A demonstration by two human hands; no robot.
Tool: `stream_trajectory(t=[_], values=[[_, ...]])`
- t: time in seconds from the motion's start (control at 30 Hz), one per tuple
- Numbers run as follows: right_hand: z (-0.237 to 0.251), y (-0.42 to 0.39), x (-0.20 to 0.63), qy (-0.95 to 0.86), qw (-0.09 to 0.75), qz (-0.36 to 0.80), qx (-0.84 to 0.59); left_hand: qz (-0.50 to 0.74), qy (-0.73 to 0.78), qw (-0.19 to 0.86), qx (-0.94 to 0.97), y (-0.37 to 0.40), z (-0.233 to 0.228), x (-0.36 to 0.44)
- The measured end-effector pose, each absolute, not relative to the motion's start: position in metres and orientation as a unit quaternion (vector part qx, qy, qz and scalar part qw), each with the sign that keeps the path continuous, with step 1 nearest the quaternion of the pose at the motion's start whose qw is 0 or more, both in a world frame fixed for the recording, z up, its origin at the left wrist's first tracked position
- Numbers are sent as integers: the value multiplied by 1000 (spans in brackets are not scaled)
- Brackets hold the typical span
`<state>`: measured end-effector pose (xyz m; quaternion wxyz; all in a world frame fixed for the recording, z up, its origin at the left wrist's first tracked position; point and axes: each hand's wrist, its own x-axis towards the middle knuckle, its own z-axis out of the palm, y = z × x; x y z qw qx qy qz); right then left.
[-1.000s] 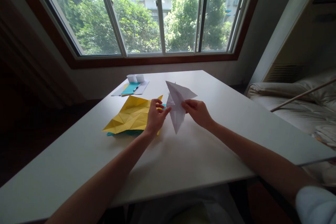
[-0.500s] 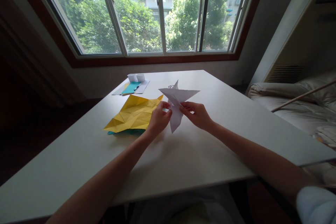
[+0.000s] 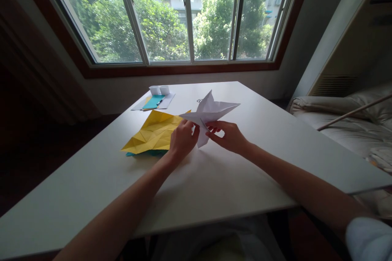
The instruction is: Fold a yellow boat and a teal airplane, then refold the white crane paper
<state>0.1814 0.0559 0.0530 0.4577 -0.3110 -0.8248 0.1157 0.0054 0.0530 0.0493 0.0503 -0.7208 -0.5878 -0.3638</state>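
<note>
A white folded paper figure [image 3: 210, 112] with several pointed flaps is held just above the white table [image 3: 214, 179]. My left hand [image 3: 182, 138] pinches its left side. From the other side my right hand [image 3: 228, 135] grips its lower middle. The figure's points spread left, right and up, and one tip hangs down between my hands. Just left of my left hand lies a creased yellow paper sheet [image 3: 154, 131] on top of a teal sheet [image 3: 143, 153].
At the table's far side lie white sheets with a teal card [image 3: 153, 101] and two small white boxes [image 3: 159, 89]. A wide window runs behind the table. A cushioned seat [image 3: 346, 116] and a leaning board stand to the right.
The white paper figure has turned from hanging upright to lying flatter, its flaps spreading sideways. Both hands have moved closer together under it.
</note>
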Motion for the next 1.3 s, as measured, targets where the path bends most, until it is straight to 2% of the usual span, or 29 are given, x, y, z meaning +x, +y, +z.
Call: stream_trajectory(t=[0.13, 0.23, 0.37, 0.47, 0.63, 0.77, 0.83, 0.93, 1.07, 1.2, 1.3], values=[[52, 63, 184, -765, 499, 165, -373, -456, -548, -30, -701, 58, 50, 5], [49, 71, 187, -734, 507, 182, -414, -526, -540, -160, -637, 63, 47, 4], [43, 80, 193, -742, 480, 136, -448, -605, -469, -362, -532, 68, 42, 6], [41, 81, 196, -747, 464, 103, -466, -627, -437, -423, -486, 68, 41, 8], [41, 83, 197, -762, 431, 74, -478, -645, -437, -394, -488, 69, 41, 7], [38, 88, 196, -773, 413, 130, -465, -659, -465, -355, -473, 72, 42, 1], [39, 90, 194, -760, 418, 191, -459, -663, -502, -325, -449, 73, 42, -5], [46, 91, 190, -675, 445, 356, -469, -646, -563, -253, -449, 76, 43, -17], [59, 83, 186, -564, 464, 566, -383, -601, -615, -129, -495, 77, 44, -29], [69, 72, 182, -521, 419, 669, -325, -570, -628, -79, -524, 73, 48, -30], [70, 71, 180, -459, 426, 701, -343, -565, -591, -56, -572, 66, 51, -25]])
